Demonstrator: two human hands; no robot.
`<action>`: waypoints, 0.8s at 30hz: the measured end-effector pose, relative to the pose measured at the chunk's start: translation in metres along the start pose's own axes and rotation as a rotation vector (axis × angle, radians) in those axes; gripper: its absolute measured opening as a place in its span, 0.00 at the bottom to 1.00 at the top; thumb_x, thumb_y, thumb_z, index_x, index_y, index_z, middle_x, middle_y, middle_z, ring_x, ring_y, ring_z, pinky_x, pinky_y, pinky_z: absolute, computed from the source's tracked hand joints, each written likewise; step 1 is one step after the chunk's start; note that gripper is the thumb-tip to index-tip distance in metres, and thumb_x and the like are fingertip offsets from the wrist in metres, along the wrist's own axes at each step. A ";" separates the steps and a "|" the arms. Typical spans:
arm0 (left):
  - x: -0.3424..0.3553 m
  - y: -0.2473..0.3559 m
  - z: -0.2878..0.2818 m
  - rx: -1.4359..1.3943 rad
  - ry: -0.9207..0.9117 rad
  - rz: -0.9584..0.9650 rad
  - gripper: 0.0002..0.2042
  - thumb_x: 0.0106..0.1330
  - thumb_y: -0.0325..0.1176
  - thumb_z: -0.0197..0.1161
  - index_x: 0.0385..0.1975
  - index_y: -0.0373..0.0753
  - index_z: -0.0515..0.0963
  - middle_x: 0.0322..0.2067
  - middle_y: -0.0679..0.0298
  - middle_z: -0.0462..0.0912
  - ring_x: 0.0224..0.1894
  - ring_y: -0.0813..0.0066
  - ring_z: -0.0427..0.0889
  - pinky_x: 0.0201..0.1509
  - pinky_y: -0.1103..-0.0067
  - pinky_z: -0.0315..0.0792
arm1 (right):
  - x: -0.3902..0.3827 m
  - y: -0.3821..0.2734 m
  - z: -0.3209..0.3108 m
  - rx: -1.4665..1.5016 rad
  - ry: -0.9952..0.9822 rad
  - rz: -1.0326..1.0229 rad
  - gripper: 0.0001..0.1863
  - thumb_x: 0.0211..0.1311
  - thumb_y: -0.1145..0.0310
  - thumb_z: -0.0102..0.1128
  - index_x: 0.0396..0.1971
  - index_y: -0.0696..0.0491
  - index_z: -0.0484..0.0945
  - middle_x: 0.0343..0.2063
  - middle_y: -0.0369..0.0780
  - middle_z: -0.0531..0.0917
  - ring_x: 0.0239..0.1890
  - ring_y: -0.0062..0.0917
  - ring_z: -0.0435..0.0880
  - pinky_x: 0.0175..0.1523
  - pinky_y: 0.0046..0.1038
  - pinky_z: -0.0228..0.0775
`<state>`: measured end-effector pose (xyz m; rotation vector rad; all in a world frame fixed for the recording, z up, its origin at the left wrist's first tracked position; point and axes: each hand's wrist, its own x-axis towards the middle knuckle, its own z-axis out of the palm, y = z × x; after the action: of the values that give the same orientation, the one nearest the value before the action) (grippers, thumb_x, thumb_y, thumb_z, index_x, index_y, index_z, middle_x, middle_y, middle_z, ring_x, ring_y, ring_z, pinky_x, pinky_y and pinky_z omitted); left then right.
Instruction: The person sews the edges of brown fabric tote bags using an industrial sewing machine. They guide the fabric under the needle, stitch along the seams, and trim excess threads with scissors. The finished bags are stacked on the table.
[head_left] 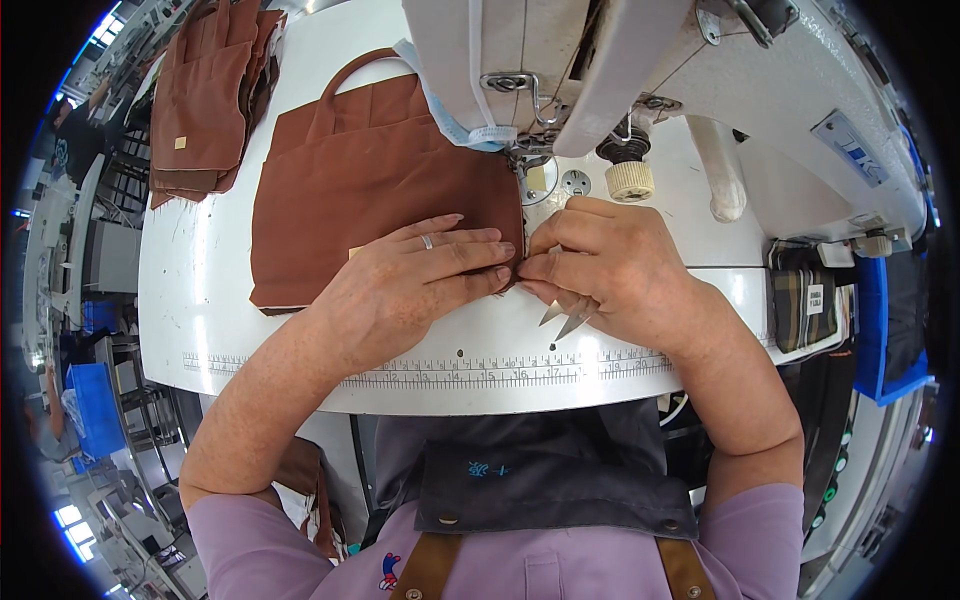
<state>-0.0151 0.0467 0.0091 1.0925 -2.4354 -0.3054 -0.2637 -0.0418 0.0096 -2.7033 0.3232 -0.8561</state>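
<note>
A brown fabric bag piece [350, 160] with a looped handle lies flat on the white sewing table, its right edge beside the machine's presser foot. My left hand [410, 275], with a ring on one finger, rests flat on the lower right part of the bag, fingers stretched toward that edge. Opposite it, my right hand [620, 260] pinches the bag's right edge between thumb and forefinger. Thread snips [570, 322] are tucked in the same hand, their pointed metal blades sticking out below the fingers. The pinched spot itself is mostly hidden.
A sewing machine [790, 110] overhangs the far right. A stack of brown bag pieces [200, 110] lies at the far left. Along the near table edge runs a ruler strip [480, 372]. A blue bin [885, 330] and a plaid item [800, 300] sit at the right.
</note>
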 end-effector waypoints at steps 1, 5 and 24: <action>0.000 -0.001 0.001 -0.007 0.004 0.005 0.19 0.61 0.21 0.62 0.52 0.41 0.86 0.57 0.63 0.85 0.64 0.64 0.82 0.72 0.59 0.72 | -0.001 0.001 0.000 0.021 -0.010 0.019 0.11 0.46 0.70 0.79 0.30 0.50 0.86 0.30 0.33 0.85 0.29 0.28 0.85 0.31 0.30 0.78; 0.004 -0.010 0.004 0.006 0.021 0.037 0.18 0.61 0.22 0.62 0.51 0.41 0.86 0.57 0.63 0.85 0.63 0.63 0.82 0.72 0.59 0.72 | -0.001 0.003 0.000 0.034 -0.006 0.069 0.06 0.54 0.67 0.75 0.27 0.51 0.85 0.27 0.33 0.80 0.28 0.31 0.83 0.30 0.33 0.76; 0.044 -0.061 0.000 0.123 0.175 -0.010 0.19 0.59 0.15 0.59 0.45 0.40 0.89 0.48 0.61 0.90 0.51 0.59 0.87 0.57 0.69 0.81 | 0.006 0.013 0.003 -0.229 0.009 0.275 0.17 0.56 0.68 0.72 0.47 0.48 0.87 0.33 0.42 0.84 0.33 0.37 0.86 0.35 0.39 0.78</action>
<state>-0.0015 -0.0272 -0.0005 1.1330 -2.3189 -0.0605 -0.2590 -0.0546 0.0057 -2.7671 0.8189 -0.7922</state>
